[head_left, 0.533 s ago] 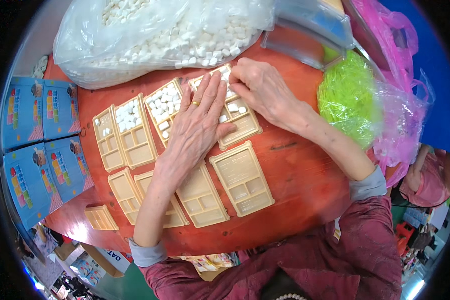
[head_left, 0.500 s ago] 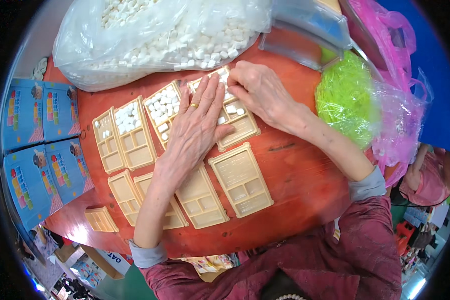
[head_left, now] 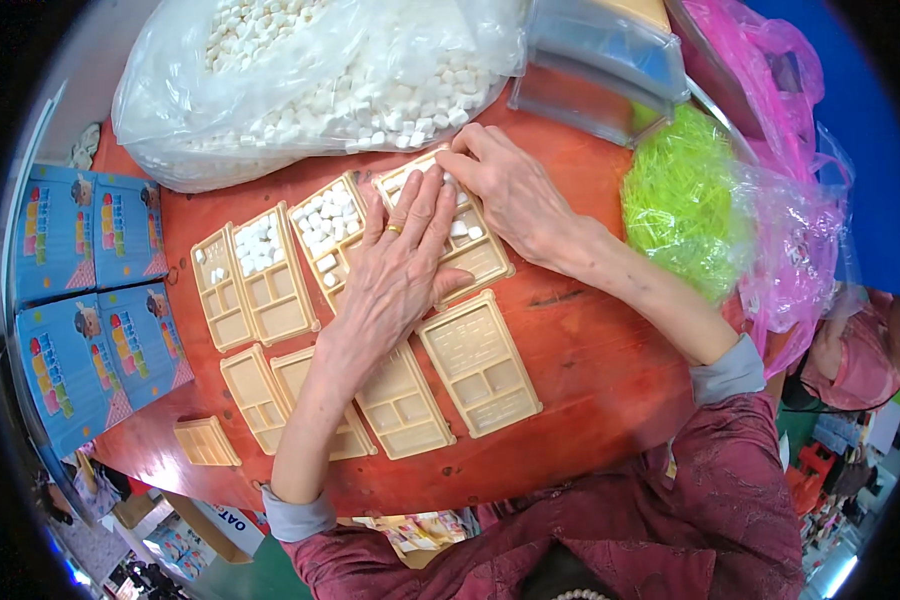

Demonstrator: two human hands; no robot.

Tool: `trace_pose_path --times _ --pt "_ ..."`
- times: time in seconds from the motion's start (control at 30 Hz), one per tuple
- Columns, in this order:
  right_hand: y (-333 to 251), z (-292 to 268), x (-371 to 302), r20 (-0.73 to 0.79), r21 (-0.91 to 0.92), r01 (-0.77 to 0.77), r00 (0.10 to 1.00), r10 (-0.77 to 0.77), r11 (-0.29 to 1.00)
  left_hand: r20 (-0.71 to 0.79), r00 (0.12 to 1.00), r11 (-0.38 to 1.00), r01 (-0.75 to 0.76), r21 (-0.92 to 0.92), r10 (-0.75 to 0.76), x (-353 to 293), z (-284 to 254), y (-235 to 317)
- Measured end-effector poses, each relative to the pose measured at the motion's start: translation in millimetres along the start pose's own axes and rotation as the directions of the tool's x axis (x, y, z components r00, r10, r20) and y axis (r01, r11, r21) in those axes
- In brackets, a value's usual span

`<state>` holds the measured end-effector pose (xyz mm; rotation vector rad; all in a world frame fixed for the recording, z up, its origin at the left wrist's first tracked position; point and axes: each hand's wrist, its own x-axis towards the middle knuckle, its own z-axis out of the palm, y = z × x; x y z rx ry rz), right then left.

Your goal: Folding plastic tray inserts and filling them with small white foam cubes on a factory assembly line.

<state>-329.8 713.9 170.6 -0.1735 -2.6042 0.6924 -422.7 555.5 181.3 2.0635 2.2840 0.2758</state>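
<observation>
My left hand [head_left: 395, 262], a ring on one finger, lies flat with fingers stretched over a beige compartment tray [head_left: 490, 262] in the back row. Small white cube-like pieces [head_left: 465, 230] show in that tray between and beside my fingers. At the tray's upper right edge my right hand [head_left: 520, 200] is bent, thumb and fingers drawn together against the pieces; whatever they pinch is hidden. Left of my left hand, another tray [head_left: 358, 240] has its large compartment filled with white pieces. Further left, a similarly filled tray [head_left: 284, 295] adjoins one with only a few pieces [head_left: 228, 325].
Bare beige trays [head_left: 480, 365] form a nearer row, with a small tray [head_left: 206, 441] at left. A clear bag of white pieces [head_left: 320, 90] lies behind. Blue boxes [head_left: 55, 370] stand left. At right are bright green strips [head_left: 680, 200], a pink bag [head_left: 780, 170] and clear plastic containers [head_left: 600, 100].
My right hand has shifted slightly left and down along the tray's edge, its fingers closer to my left fingertips. My left hand stays flat on the tray. The whole view has shifted slightly.
</observation>
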Motion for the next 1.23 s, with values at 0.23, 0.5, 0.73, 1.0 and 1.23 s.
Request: trace_pose_path --times 0.23,0.5,0.73,1.0,1.23 --pt "-3.2 -2.0 -1.5 0.051 -0.071 0.032 0.998 -0.029 0.997 0.024 1.000 1.000 0.017 -0.015 -0.017 0.2 0.6 2.2" --pt "-17.5 -9.2 -16.6 0.111 -0.086 0.075 0.992 -0.066 0.993 -0.002 0.993 0.992 0.117 -0.045 -0.117 -8.9 -2.0 0.4" --pt "-14.6 -1.4 -29.8 0.276 -0.058 0.034 0.961 -0.017 0.998 0.065 0.988 0.990 0.140 0.026 -0.141 -5.2 -2.0 1.4" --pt "-16.2 5.3 -29.9 0.209 -0.082 0.075 0.976 -0.056 0.994 0.044 0.992 0.992 0.112 0.062 -0.115 -7.3 -0.3 -0.6" --pt "-17.2 6.1 -29.7 0.190 -0.072 0.055 0.981 -0.041 0.996 0.051 0.991 0.992 0.123 0.034 -0.125 -8.0 2.6 -0.8"
